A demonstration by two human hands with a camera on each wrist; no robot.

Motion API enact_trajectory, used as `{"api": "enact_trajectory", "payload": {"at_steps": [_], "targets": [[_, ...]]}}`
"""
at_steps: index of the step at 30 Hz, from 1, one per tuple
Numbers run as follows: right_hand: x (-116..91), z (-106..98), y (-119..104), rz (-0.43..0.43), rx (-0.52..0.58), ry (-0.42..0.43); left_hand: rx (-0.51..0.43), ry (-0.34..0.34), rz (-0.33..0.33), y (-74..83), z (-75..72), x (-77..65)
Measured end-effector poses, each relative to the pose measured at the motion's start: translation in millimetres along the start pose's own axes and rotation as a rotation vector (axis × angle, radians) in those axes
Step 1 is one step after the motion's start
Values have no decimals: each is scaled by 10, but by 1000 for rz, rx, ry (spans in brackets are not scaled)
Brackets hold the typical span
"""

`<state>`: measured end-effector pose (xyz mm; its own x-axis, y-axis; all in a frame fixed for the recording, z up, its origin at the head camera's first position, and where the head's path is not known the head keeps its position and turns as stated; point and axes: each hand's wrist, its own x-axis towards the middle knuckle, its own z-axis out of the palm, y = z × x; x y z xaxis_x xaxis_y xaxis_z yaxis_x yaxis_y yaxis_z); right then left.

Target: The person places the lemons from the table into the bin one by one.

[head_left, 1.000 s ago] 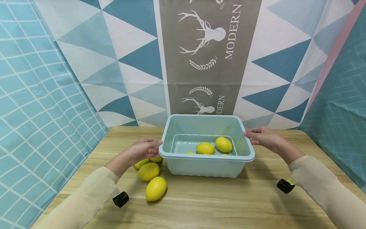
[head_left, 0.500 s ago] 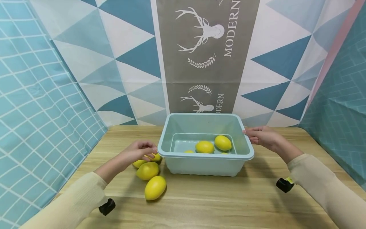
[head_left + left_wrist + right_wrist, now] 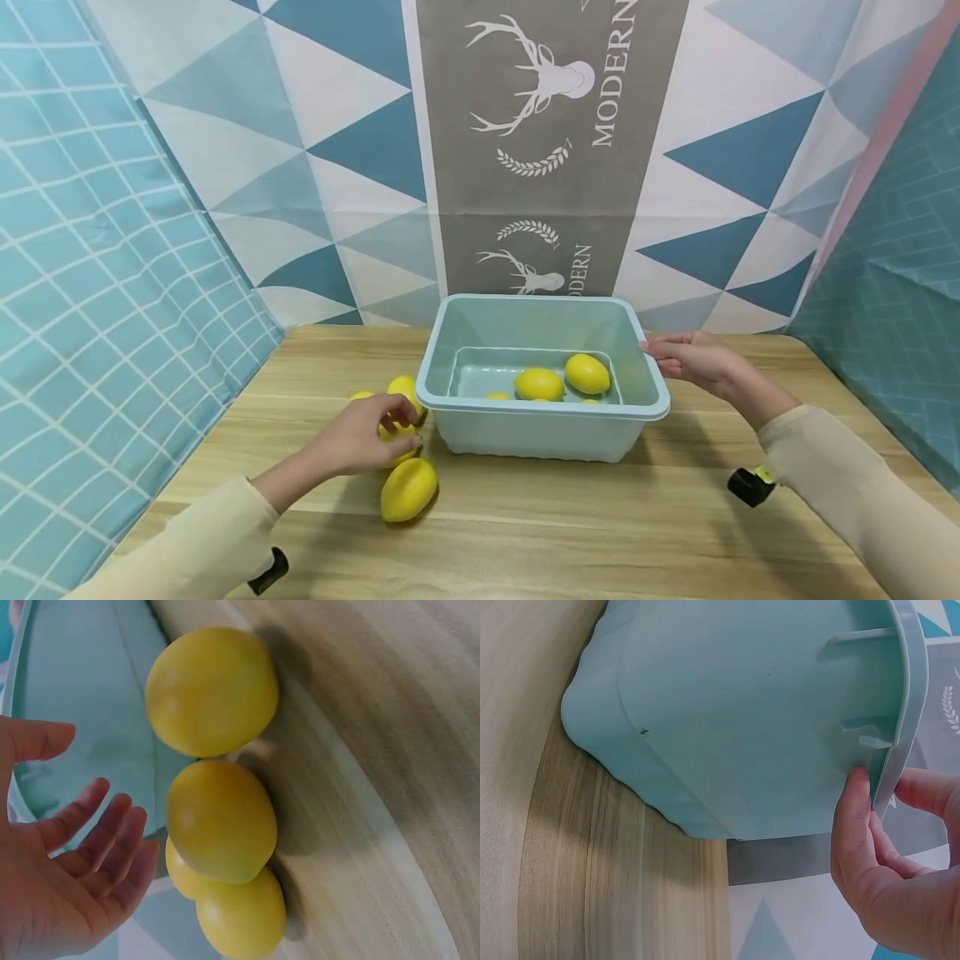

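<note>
A pale blue-green plastic tub [image 3: 532, 435] stands on the wooden table with several lemons inside, two of them plain to see, one lemon [image 3: 538, 384] beside another lemon [image 3: 587, 374]. My right hand [image 3: 697, 360] pinches the tub's right rim; in the right wrist view the thumb is over the rim [image 3: 913, 697] and the fingers beneath it. Left of the tub, my left hand [image 3: 363, 435] hovers over a cluster of lemons, its fingers loosely bent and apart from the lemon [image 3: 221, 821] in the left wrist view. A nearer lemon [image 3: 408, 490] lies in front of that hand, which partly hides the others.
Behind the table [image 3: 570, 533] hangs a patterned backdrop [image 3: 375, 158] with triangles and deer heads. Blue tiled-print sheets flank it, the left sheet [image 3: 97, 275] running down along the table's side. A black wrist camera [image 3: 752, 487] sits under the right sleeve.
My left hand has let go of the tub's left rim and moved left and down over the lemons. My right hand stays on the right rim, and the tub has not moved.
</note>
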<state>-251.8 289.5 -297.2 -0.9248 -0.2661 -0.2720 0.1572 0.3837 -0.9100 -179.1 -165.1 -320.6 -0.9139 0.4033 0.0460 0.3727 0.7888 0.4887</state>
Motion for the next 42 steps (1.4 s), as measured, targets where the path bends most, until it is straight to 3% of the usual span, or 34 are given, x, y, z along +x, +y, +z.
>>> {"api": "enact_trajectory", "payload": {"at_steps": [9,19,42], "targets": [[14,-5,-16,13,31,5,128,-29,-47,121,161,-81],[14,-20,-30,13,57,2,359,36,41,172,322,-185],[26,-13,-23,1,92,-20,479,10,114,255,476,-240]]}}
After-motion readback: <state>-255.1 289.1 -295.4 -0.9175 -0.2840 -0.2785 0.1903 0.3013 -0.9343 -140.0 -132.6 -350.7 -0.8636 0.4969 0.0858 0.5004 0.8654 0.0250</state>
